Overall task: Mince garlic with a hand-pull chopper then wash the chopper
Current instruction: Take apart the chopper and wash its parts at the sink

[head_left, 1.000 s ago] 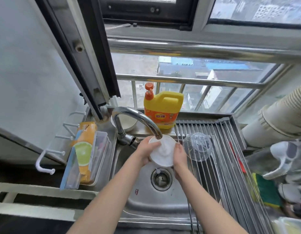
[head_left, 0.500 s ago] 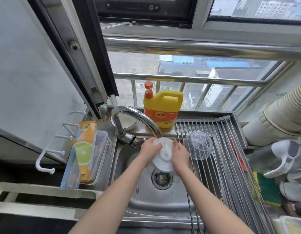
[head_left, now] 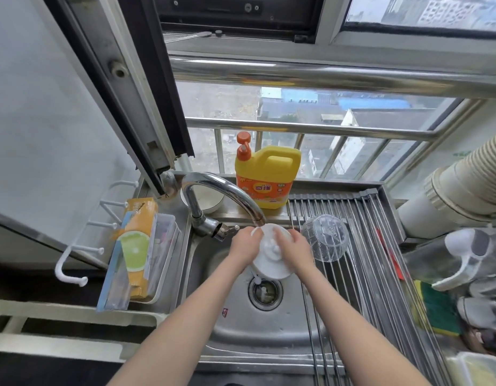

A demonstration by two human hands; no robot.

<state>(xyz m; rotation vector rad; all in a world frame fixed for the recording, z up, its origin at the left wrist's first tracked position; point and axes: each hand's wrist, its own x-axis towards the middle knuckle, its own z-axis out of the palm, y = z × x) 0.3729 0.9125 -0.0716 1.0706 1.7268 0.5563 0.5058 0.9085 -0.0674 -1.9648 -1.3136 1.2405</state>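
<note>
Head view puts you well into the washing half of the task: you hold the white chopper lid over the sink, right under the spout of the faucet. Your left hand grips the lid's left edge with curled fingers, and your right hand lies across its top with the fingers bent over the face, apparently rubbing it. Whether water is running I cannot tell. The clear chopper bowl sits upside down on the drying rack, just beside your right hand, so that part looks done.

Next, I judge, you should finish rinsing the lid, turning it so the underside and the rim get flushed, then set it on the rack next to the bowl. A wet lid may be slippery, so keep the left grip firm over the drain. The yellow detergent bottle stands behind the faucet.
</note>
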